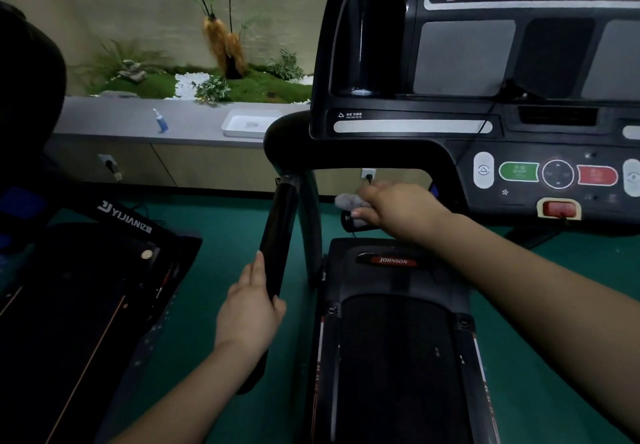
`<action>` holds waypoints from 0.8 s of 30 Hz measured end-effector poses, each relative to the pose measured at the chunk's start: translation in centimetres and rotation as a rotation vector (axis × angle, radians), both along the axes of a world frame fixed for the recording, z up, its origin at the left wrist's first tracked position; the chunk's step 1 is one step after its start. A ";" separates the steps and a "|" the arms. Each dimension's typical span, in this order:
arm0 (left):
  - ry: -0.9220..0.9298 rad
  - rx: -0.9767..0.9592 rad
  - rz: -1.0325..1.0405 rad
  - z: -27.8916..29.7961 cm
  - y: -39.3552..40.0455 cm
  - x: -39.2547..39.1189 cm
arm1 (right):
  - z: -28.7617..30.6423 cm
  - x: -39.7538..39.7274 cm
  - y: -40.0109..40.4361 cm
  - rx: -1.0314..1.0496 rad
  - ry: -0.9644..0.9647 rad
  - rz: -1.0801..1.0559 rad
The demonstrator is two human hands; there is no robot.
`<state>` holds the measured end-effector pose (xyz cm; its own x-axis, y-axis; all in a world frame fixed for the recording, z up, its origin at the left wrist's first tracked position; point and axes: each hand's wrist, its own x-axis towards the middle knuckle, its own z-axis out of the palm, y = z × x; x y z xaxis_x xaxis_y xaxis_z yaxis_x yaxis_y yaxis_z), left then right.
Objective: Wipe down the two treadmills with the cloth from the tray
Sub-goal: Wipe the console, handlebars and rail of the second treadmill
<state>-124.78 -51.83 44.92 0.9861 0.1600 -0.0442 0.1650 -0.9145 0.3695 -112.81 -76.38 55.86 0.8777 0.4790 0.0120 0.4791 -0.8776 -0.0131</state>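
Note:
I stand on the black Johnson treadmill (398, 339), facing its console (485, 125). My right hand (398, 209) grips a grey cloth (348, 201) wrapped around a short black handle stub (347, 222) under the console. My left hand (251, 308) holds the long black side handrail (278, 235), its fingers curled round the bar. A second, darker treadmill marked YIJIAN (86, 305) lies to the left. The white tray (251, 124) sits on the grey ledge behind.
A blue spray bottle (161, 120) stands on the grey ledge (114, 118) left of the tray, with a planter of moss and plants behind it. Wall sockets hold plugs below the ledge. Green floor (225, 235) runs between the treadmills. A dark shape fills the left edge.

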 end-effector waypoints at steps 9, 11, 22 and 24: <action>-0.004 -0.090 0.070 -0.3 0.2 0.2 | -0.6 0.4 -0.2 0.012 -0.069 0.022; 0.000 -0.087 0.108 -0.2 0.1 0.3 | -1.2 0.5 0.6 0.053 -0.057 0.109; -0.049 0.049 0.252 1.0 -2.6 7.3 | 0.1 2.3 -4.4 0.077 0.041 0.257; -0.062 0.062 0.261 0.7 -2.6 7.6 | -0.1 2.9 -3.2 0.064 0.068 0.295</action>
<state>-117.16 -54.46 45.63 0.9118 0.4094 0.0325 0.3767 -0.8651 0.3312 -109.95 -79.61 55.77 0.7006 0.7135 -0.0039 0.7094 -0.6971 -0.1042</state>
